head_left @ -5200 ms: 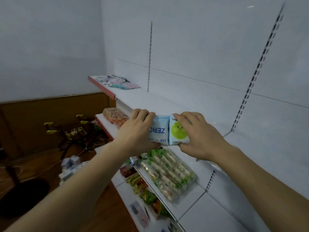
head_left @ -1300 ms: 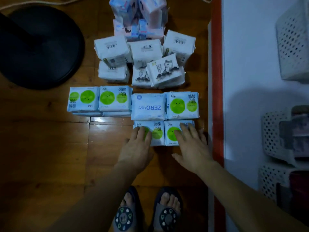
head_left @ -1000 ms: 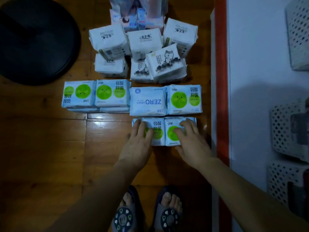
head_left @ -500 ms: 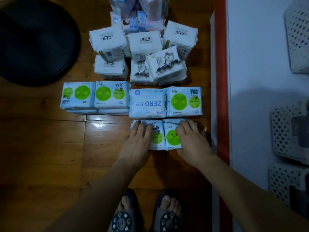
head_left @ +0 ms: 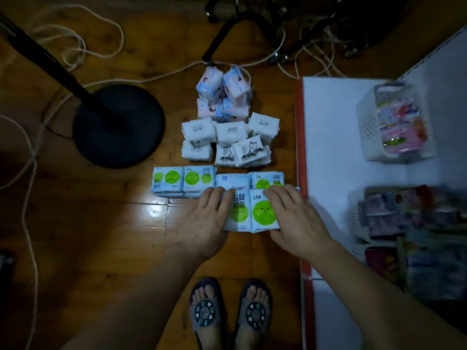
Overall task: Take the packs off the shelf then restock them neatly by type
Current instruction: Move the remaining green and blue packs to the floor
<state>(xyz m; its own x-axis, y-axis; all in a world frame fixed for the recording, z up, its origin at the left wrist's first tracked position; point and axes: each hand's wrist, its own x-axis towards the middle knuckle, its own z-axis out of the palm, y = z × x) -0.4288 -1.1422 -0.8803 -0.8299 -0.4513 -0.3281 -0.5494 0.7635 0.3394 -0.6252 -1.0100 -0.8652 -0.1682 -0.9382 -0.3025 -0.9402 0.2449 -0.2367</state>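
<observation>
Left hand (head_left: 202, 218) grips the left green pack (head_left: 237, 210), right hand (head_left: 294, 215) the right green pack (head_left: 262, 210), fingers curled over the top edges, at frame centre above the floor (head_left: 101, 236). Sorted piles sit behind: green row (head_left: 182, 179), white packs (head_left: 230, 132), pink packs (head_left: 222, 92). Advice: keep both packs squeezed together, level, faces up. White shelf (head_left: 333, 147) is at right.

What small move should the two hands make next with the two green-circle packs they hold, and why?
Probably lift both green-circle packs up toward the white shelf: the left hand and right hand already grip them side by side, while the other packs lie sorted on the wooden floor.
</observation>
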